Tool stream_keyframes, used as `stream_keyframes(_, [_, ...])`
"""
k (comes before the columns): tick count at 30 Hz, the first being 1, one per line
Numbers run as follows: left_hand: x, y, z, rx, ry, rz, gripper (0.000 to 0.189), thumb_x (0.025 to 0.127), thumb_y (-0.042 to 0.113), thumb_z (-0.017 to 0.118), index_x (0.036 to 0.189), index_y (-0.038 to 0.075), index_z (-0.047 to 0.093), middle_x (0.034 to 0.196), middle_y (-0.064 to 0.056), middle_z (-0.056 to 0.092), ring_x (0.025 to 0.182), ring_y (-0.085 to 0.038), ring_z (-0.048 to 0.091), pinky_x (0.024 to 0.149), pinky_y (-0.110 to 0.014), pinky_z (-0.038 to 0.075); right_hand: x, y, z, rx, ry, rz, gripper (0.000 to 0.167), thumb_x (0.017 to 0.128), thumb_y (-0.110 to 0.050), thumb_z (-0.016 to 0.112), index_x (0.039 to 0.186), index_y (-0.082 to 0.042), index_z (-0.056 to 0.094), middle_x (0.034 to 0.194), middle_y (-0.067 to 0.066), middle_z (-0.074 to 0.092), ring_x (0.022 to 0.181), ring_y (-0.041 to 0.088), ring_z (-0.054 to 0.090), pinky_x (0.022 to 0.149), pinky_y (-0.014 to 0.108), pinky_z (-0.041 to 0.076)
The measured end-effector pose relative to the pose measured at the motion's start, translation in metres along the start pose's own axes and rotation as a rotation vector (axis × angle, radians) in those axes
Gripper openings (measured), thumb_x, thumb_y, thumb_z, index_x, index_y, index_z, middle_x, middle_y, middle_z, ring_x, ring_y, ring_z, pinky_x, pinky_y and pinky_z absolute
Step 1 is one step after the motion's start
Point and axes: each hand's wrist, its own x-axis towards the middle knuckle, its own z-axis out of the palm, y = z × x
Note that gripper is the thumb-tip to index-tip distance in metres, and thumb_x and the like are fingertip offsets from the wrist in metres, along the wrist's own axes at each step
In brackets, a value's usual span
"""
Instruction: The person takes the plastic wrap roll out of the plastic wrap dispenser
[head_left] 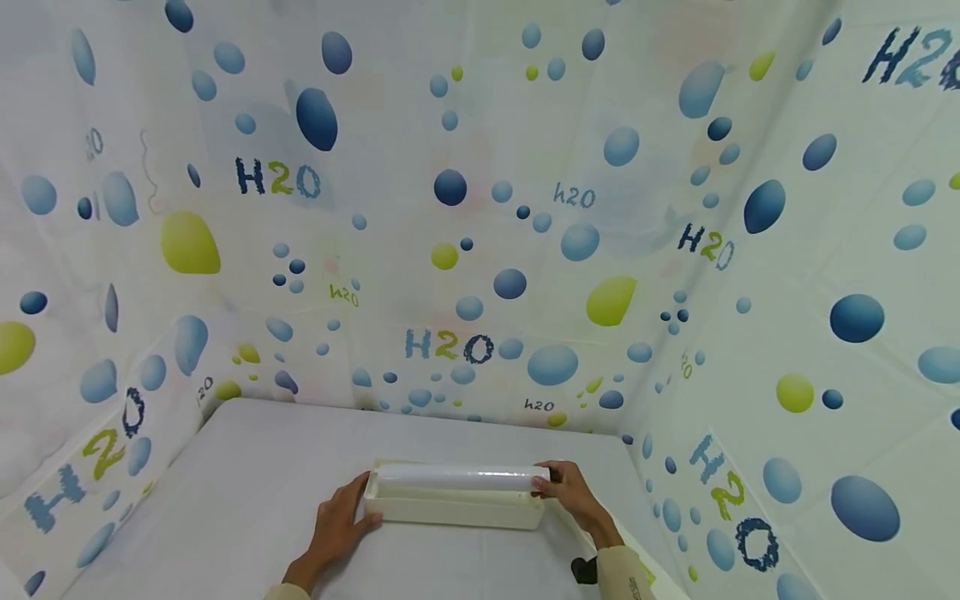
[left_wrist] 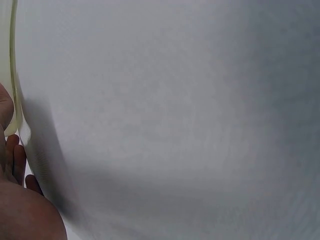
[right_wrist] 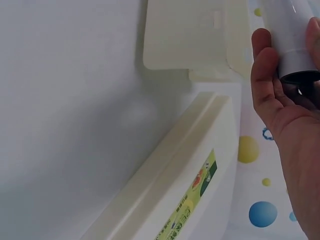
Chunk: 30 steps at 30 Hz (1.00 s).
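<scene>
A long cream plastic box point(head_left: 457, 512) lies on the white surface, its top open. The shiny white roll of plastic film point(head_left: 461, 477) lies lengthwise along it, its right end at the box's right end. My left hand point(head_left: 333, 527) holds the box's left end, thumb at the front corner and fingers round the side. My right hand point(head_left: 576, 493) grips the roll's right end between thumb and fingers. In the right wrist view that roll point(right_wrist: 289, 35) shows a dark open end. The left wrist view catches only part of the left hand point(left_wrist: 20, 200) beside the box edge.
A long cream lid-like piece point(right_wrist: 165, 175) with a green printed label point(right_wrist: 190, 200) lies right of the box. A small black object point(head_left: 583, 571) shows by the right sleeve. Sheets patterned with bubbles point(head_left: 480, 250) wall in the white table surface point(head_left: 247, 500).
</scene>
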Motion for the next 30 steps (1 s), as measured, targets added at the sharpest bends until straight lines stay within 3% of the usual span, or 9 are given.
stream_keyframes(7, [-0.002,0.003,-0.001,-0.012,-0.031,-0.029,0.082,0.094,0.035,0.082,0.159,0.003,0.045,0.159,-0.027,0.057,0.137,-0.051,0.057,0.101,-0.064,0.039,0.002,-0.002,-0.002,0.031,-0.001,-0.024,0.048,0.110,-0.013,0.065,0.143,0.021,0.055,0.135,0.041,0.066,0.105,0.026,0.077,0.099,0.049,0.063])
stream_keyframes(13, [-0.002,0.003,-0.001,-0.005,-0.032,-0.033,0.082,0.094,0.034,0.082,0.160,0.003,0.045,0.159,-0.027,0.057,0.138,-0.050,0.057,0.102,-0.065,0.039,0.008,-0.007,-0.007,0.043,0.017,-0.048,0.047,0.111,-0.015,0.065,0.143,0.018,0.057,0.135,0.038,0.068,0.105,0.022,0.076,0.097,0.040,0.064])
stream_keyframes(16, [-0.001,0.004,-0.002,-0.007,-0.049,-0.051,0.082,0.094,0.035,0.082,0.160,0.003,0.044,0.160,-0.026,0.057,0.139,-0.050,0.056,0.102,-0.065,0.038,0.012,-0.007,-0.009,0.043,0.035,-0.054,0.047,0.111,-0.015,0.064,0.143,0.018,0.057,0.135,0.038,0.067,0.105,0.023,0.076,0.099,0.042,0.064])
stream_keyframes(21, [-0.001,0.004,-0.001,-0.006,-0.062,-0.069,0.083,0.094,0.036,0.082,0.160,0.004,0.044,0.160,-0.025,0.056,0.140,-0.050,0.056,0.103,-0.064,0.037,0.018,-0.009,-0.009,0.039,0.068,-0.043,0.046,0.111,-0.015,0.064,0.143,0.017,0.058,0.135,0.037,0.068,0.105,0.026,0.077,0.100,0.044,0.064])
stream_keyframes(30, [-0.001,0.000,0.002,0.014,-0.031,-0.039,0.083,0.093,0.034,0.083,0.160,0.004,0.044,0.159,-0.026,0.057,0.138,-0.050,0.057,0.100,-0.061,0.038,0.030,-0.017,-0.007,0.069,0.137,0.012,0.045,0.111,-0.011,0.063,0.144,0.018,0.056,0.133,0.035,0.069,0.101,0.024,0.078,0.101,0.048,0.063])
